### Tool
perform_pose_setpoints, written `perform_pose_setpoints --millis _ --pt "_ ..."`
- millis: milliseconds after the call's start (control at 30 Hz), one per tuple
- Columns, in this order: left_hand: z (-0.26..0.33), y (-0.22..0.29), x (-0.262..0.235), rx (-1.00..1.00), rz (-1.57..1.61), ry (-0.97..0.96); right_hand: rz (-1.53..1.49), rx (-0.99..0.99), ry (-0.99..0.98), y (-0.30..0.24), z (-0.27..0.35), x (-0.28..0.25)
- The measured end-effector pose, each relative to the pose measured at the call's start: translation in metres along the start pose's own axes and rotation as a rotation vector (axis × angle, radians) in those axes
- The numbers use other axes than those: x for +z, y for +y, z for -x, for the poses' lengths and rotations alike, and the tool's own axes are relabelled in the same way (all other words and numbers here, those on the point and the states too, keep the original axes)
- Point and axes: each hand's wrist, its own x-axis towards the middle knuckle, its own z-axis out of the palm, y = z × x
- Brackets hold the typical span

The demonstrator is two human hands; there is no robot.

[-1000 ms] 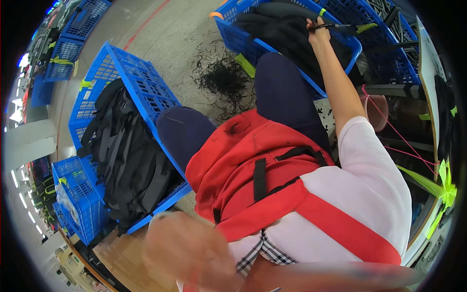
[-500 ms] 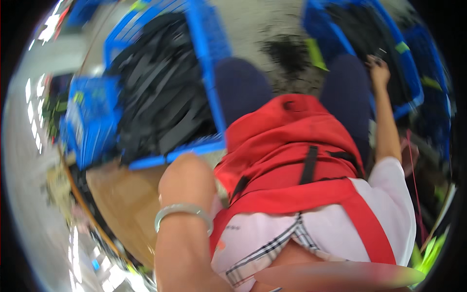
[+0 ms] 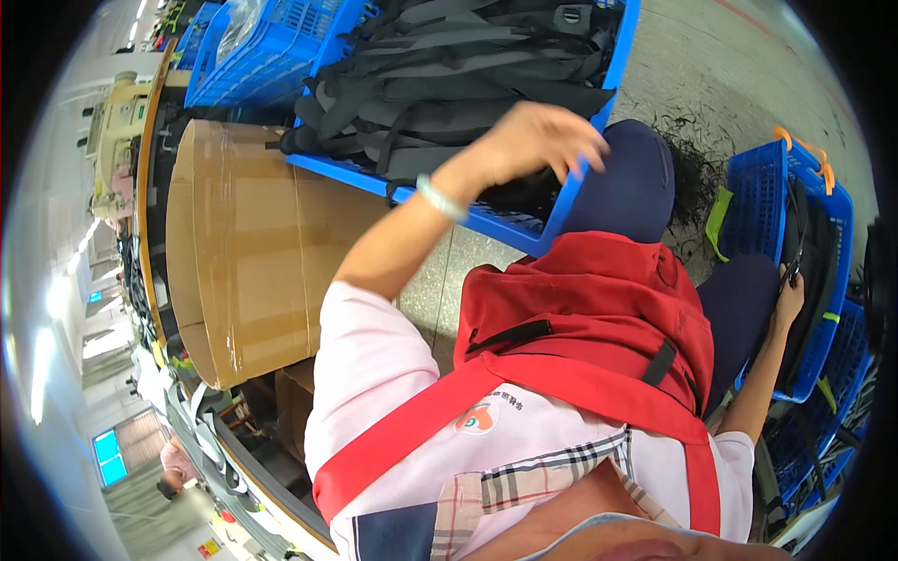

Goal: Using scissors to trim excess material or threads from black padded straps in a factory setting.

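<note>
My left hand (image 3: 547, 140), with a pale bangle at the wrist, is above the right edge of a large blue crate (image 3: 622, 56). Its fingers are apart and slightly blurred, and nothing shows in them. Long black and dark grey fabric strips (image 3: 477, 84) fill that crate. Beside my right thigh, my right hand (image 3: 790, 297) is closed around a small pair of dark metal scissors (image 3: 797, 257), blades pointing away from me. It is at the near side of a smaller blue crate (image 3: 753, 196), where more black strips (image 3: 812, 280) lie.
A brown cardboard box (image 3: 267, 243) stands left of the large crate. Black scraps (image 3: 692, 154) litter the floor between the crates. Another blue crate (image 3: 271, 56) is at the far left; more blue crates (image 3: 823, 411) stand at the right. A red apron (image 3: 589, 318) covers my lap.
My view has turned, so the crates appear shifted. My left arm has swung from close to my body out over the large crate. The right hand stays by the smaller crate with the scissors.
</note>
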Motion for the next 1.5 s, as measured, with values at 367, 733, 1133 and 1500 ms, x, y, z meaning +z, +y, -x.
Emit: perform_pose_setpoints --millis 367,733,1133,1500 --pt "0.015 -0.111 -0.075 -0.04 -1.696 -0.052 0.196 -0.198 -0.034 0.001 -0.015 0.003" --pt "0.091 0.015 -0.105 0.056 -1.805 -0.047 0.125 -0.332 -0.205 -0.089 0.033 0.026" --pt "0.15 0.149 0.047 -0.2 -0.116 0.083 -0.662 -0.748 -0.707 -0.339 0.189 0.045" --pt "0.059 0.057 0.056 0.458 -0.108 0.074 -1.001 -0.415 -0.888 -0.368 0.196 0.026"
